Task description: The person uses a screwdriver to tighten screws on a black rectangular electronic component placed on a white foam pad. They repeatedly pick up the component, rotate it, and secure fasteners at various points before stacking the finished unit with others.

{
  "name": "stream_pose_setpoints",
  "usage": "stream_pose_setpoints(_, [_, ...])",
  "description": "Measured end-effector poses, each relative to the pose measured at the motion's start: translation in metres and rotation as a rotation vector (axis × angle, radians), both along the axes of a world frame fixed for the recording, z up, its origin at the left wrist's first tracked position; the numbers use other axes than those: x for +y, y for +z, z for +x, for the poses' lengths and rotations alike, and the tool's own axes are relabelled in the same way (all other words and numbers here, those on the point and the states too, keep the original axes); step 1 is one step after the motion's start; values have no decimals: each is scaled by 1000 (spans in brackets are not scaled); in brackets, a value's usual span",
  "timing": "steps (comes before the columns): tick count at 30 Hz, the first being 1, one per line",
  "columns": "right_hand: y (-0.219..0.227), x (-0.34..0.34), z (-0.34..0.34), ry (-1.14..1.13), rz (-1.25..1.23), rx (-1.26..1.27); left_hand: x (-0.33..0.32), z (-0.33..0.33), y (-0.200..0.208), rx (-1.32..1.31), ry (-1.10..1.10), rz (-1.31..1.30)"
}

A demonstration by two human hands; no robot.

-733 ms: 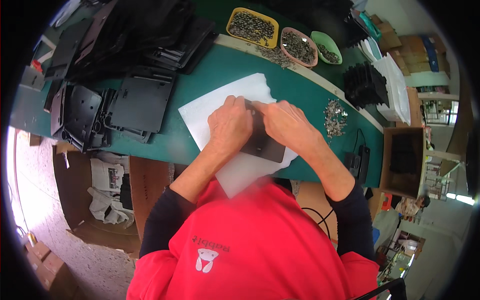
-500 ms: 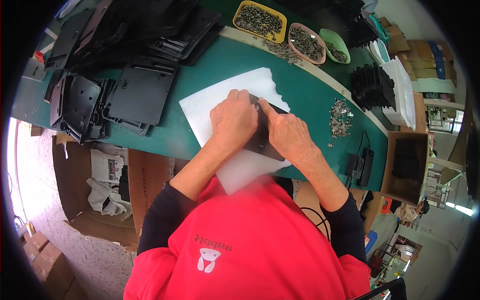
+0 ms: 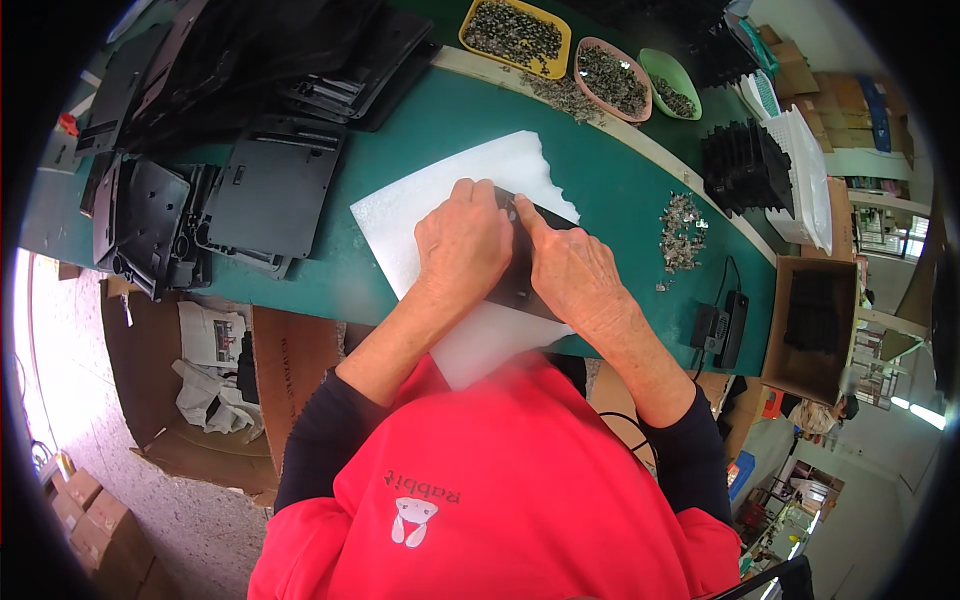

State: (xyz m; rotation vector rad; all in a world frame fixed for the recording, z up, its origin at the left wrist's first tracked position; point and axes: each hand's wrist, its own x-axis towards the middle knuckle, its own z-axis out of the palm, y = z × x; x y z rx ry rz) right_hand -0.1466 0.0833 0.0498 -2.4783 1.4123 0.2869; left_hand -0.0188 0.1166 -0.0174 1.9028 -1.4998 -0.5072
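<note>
A flat black plastic panel lies on a white foam sheet in front of me, partly covered by my hands. My left hand is closed on the panel's left side, its knuckles up and fingertips hidden. On the other side my right hand grips the panel, the index finger stretched along it toward a small spot near the far edge. The remaining right fingers are curled, and the thumb is out of sight. Whether a small part sits under the fingertips, I cannot make out.
Black plastic panels are stacked at the left. Yellow, pink and green trays of small metal clips stand at the back. Loose clips and a black adapter lie right on the green table. Cardboard boxes flank it.
Both hands stay on the panel in nearly the same grip. The view has shifted slightly, and the hands have barely moved.
</note>
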Motion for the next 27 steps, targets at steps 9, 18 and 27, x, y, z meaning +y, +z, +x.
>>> stream_pose_setpoints(9, [1,-2,9,-82,59,-68,1,3,-5,3,-38,-37])
stream_pose_setpoints(18, [20,-16,26,-14,102,79,1,2,-7,50,-40,-36])
stream_pose_setpoints(27, [28,-37,20,141,84,68,-2,4,-1,41,-30,10])
